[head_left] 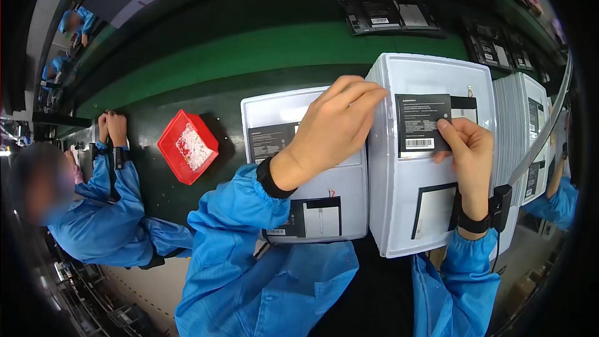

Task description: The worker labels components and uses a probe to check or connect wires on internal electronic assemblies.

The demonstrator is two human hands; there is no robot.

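My right hand [468, 143] grips a flat black battery pack [419, 115] by its right edge, thumb on top of the printed label. The pack lies over the top tray of a tall stack of white plastic trays [430, 75]. Lower in that tray is another battery [435, 213] with a pale silver panel. My left hand [340, 122] is closed, thumb and fingers pinched together near the stack's upper left edge; what they hold, if anything, is hidden. Beneath my left wrist, a separate white tray [299, 100] holds more black batteries [321, 218], partly covered by my arm.
A red bin [171, 156] with small white bits stands on the dark green bench, left of the trays. More stacked trays [506, 125] are at the right, beside a grey cable. Opened black devices [390, 11] lie farther back. A co-worker in blue [106, 224] is at left.
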